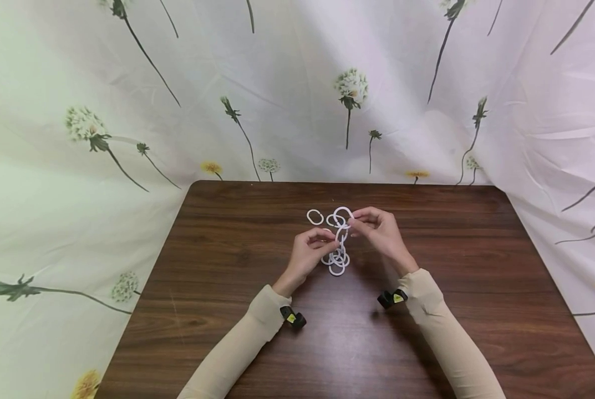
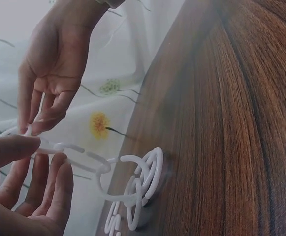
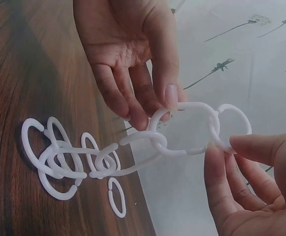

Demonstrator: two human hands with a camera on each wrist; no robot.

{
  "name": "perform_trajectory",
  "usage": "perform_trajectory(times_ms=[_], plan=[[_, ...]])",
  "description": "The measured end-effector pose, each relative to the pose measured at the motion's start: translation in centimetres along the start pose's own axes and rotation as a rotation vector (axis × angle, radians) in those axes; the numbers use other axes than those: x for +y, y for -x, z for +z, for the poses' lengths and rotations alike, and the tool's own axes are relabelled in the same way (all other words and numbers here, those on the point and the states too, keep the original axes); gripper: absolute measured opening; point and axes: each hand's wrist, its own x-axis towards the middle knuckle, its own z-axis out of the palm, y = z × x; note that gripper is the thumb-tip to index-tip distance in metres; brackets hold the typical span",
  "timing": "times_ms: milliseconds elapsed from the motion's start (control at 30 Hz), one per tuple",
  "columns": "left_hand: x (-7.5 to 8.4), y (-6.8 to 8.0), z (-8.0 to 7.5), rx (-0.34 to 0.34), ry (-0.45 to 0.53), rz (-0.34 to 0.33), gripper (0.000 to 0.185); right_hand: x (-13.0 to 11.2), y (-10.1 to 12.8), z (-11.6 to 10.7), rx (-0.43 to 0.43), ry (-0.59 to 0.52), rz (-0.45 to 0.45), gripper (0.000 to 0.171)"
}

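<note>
White oval plastic links are joined in a chain [image 1: 336, 274] that rises from the table to both hands. My left hand [image 1: 309, 256] pinches one link [image 3: 197, 105] between thumb and fingers. With thumb and index finger, my right hand [image 1: 384, 235] grips the end link [image 3: 246, 120], which passes through the left hand's link. Both of these links are held above the tabletop. Lower down, several joined links lie bunched in a pile [image 3: 54, 191] on the wood, as the right wrist view shows.
A separate white link [image 1: 308, 216] lies on the table behind the left hand. Another link [image 1: 329, 222] shows just behind the held chain. The dark wooden table [image 1: 217, 266] ends at a hanging white cloth [image 1: 297, 122] printed with dandelions.
</note>
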Motion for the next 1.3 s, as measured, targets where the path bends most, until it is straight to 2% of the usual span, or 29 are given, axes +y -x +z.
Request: perform_trajectory(times_ms=[100,267,400,600,833,1067,1300], plan=[[-0.9,-0.3,-0.1,0.008,-0.005,0.001,0.027,-0.1,0.1,0.0,-0.001,-0.003,-0.001,0.028],[-1.2,-0.3,-0.1,0.013,-0.004,0.019,0.027,-0.3,0.3,0.0,-0.007,-0.006,-0.004,0.027],[-1.1,-0.3,-0.2,0.009,0.017,0.042,0.026,-0.2,0.3,0.0,-0.015,-0.021,-0.02,0.027],[-0.7,-0.6,-0.3,0.05,0.09,0.064,0.024,-0.4,0.3,0.0,-0.029,-0.039,-0.033,0.027],[-0.3,-0.9,-0.4,0.079,0.109,0.077,0.03,-0.6,0.5,0.3,-0.05,-0.092,-0.034,0.031],[0.0,-1.2,-0.1,0.102,0.134,0.115,0.032,-0.5,0.5,0.6,-0.048,-0.153,-0.009,0.016],[0.2,-1.4,0.0,0.121,0.137,0.112,0.03,-0.5,0.5,0.9,-0.062,-0.164,0.02,0.033]])
